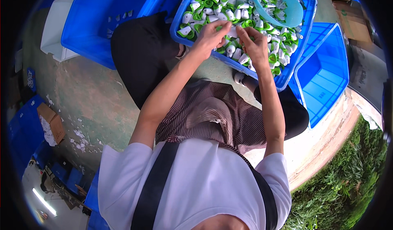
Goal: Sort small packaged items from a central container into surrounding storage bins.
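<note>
Over a blue tray point(249, 69) full of small white-and-green plastic parts point(221, 15), my two hands come close together. My left hand point(211, 37) is closed in a pinch, its thumb and forefinger at a small white plastic part point(232, 32). From the other side, my right hand point(254, 46) also has its fingers closed at that part. Fingers cover some of it, so its full shape does not show. A teal oval basket point(292, 10) rests on the pile at the far right, with white parts and clear plastic pieces point(279, 13) inside.
To the left stands a large blue bin point(88, 25) with a few small pale pieces at its bottom, beside a white box point(57, 29). Another blue bin point(323, 76) sits right of the tray. Cardboard boxes point(354, 23) stand far right. My knees flank the tray's near side.
</note>
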`<state>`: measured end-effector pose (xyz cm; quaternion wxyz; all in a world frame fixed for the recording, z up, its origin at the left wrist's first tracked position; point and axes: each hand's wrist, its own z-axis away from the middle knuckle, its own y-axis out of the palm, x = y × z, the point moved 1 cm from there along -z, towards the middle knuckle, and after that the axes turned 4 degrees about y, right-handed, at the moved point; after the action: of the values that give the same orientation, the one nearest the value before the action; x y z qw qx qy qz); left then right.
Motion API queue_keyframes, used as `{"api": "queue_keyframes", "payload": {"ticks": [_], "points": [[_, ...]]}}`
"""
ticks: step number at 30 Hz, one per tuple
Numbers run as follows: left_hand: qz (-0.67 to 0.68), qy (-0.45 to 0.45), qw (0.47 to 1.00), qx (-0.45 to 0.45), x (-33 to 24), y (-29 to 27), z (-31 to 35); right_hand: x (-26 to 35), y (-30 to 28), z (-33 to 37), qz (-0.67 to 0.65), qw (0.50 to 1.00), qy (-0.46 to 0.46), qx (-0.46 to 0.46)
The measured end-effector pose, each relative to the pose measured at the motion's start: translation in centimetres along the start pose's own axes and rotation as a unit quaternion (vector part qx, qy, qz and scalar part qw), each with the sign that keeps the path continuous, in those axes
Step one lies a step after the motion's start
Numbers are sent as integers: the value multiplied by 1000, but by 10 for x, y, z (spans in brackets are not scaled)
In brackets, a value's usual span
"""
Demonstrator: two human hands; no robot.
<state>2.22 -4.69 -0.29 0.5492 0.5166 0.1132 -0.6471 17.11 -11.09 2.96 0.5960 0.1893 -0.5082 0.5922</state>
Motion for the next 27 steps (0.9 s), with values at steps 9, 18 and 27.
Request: {"api": "queue_keyframes", "payload": {"ticks": [9,18,27], "points": [[133,-47,989,-41,-17,5,6,36,11,15,128,961,-225,95],[103,12,994,-22,-38,-27,2,22,0,0,-435,884,31,167],[-17,-10,998,-61,-30,-25,2,-8,25,-4,477,866,-147,16]]}}
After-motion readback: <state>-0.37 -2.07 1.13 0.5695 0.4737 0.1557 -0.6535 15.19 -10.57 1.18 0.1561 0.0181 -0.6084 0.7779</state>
